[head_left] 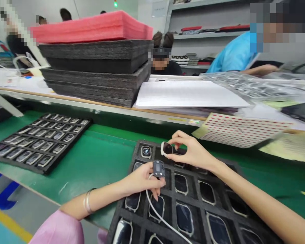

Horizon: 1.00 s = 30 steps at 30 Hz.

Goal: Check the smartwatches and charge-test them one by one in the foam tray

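Observation:
My right hand (193, 150) pinches a smartwatch (165, 149) with a pale case and dark screen, by its side between thumb and fingers. It is just above the back row of a black foam tray (134, 159). Lower and to the left, my left hand (139, 179) grips a small dark square device (159, 168) with a white cable (151, 205) hanging from it across the tray. A watch with a lit face (146, 151) sits in the tray's back left slot. Several dark-screened watches (181, 183) lie in other slots. My right forearm hides part of the tray.
Another black foam tray (48, 168) full of watches lies at left on the green bench (99, 159). Above, a shelf bears stacked black foam (91, 81) topped with pink foam (86, 28), white papers (185, 93), a red-dotted sheet (241, 130) and a phone (301, 111). People are beyond.

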Each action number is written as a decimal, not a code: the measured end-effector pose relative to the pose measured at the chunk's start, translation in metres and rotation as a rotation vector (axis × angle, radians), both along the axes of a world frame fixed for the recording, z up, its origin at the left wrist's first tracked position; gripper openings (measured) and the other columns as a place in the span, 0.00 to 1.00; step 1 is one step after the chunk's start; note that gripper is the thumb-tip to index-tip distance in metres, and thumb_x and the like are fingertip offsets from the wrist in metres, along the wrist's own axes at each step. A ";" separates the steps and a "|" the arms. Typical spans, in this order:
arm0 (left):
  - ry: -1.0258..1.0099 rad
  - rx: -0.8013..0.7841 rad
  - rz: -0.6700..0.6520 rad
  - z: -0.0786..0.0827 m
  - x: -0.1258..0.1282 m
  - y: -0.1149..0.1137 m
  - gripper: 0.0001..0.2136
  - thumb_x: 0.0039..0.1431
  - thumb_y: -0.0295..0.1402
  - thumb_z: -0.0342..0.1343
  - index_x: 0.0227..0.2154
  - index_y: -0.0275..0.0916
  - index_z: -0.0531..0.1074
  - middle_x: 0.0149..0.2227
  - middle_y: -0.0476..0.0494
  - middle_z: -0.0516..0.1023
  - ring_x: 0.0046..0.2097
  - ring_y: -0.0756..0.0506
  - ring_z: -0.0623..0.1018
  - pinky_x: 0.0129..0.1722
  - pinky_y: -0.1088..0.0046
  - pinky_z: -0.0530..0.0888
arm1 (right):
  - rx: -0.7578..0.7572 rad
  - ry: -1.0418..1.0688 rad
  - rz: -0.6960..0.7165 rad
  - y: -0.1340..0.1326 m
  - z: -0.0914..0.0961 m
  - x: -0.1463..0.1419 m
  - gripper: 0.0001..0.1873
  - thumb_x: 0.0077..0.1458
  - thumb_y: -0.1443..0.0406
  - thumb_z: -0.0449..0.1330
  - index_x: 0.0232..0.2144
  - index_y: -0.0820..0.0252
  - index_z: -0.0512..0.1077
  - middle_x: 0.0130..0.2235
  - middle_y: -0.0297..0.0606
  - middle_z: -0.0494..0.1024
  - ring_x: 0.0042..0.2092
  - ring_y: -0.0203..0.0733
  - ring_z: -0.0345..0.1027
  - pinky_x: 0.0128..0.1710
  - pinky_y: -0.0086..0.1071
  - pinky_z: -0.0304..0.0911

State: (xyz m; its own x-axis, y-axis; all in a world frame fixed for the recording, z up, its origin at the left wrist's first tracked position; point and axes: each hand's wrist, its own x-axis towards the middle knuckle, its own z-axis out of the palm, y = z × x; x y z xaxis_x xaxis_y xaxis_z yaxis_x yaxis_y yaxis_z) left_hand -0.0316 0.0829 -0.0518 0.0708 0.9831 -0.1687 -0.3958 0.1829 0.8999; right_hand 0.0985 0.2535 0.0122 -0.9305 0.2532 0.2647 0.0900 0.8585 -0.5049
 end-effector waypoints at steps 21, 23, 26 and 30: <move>0.219 -0.026 0.019 0.006 0.003 -0.018 0.14 0.59 0.42 0.55 0.37 0.37 0.62 0.17 0.53 0.72 0.15 0.52 0.71 0.15 0.83 0.65 | 0.247 -0.001 0.140 -0.070 -0.033 0.021 0.18 0.60 0.63 0.56 0.50 0.65 0.64 0.46 0.48 0.72 0.43 0.49 0.72 0.39 0.40 0.71; 0.225 -0.027 0.011 0.006 0.002 -0.019 0.13 0.60 0.41 0.54 0.37 0.37 0.62 0.17 0.53 0.72 0.15 0.53 0.71 0.15 0.83 0.66 | 0.218 0.014 0.150 -0.067 -0.037 0.022 0.20 0.60 0.61 0.56 0.52 0.64 0.62 0.46 0.47 0.72 0.42 0.47 0.71 0.37 0.38 0.71; 0.222 -0.025 -0.003 0.006 0.003 -0.019 0.12 0.61 0.40 0.54 0.38 0.36 0.62 0.17 0.54 0.71 0.15 0.53 0.71 0.15 0.84 0.66 | 0.197 0.022 0.161 -0.063 -0.042 0.025 0.22 0.61 0.58 0.57 0.53 0.64 0.61 0.47 0.48 0.71 0.42 0.47 0.70 0.37 0.38 0.70; 0.223 -0.037 -0.011 0.005 0.004 -0.019 0.14 0.61 0.39 0.53 0.43 0.36 0.61 0.17 0.55 0.70 0.15 0.53 0.71 0.14 0.84 0.67 | 0.134 0.025 0.187 -0.060 -0.043 0.025 0.24 0.59 0.57 0.59 0.53 0.64 0.61 0.46 0.47 0.70 0.41 0.45 0.69 0.36 0.36 0.70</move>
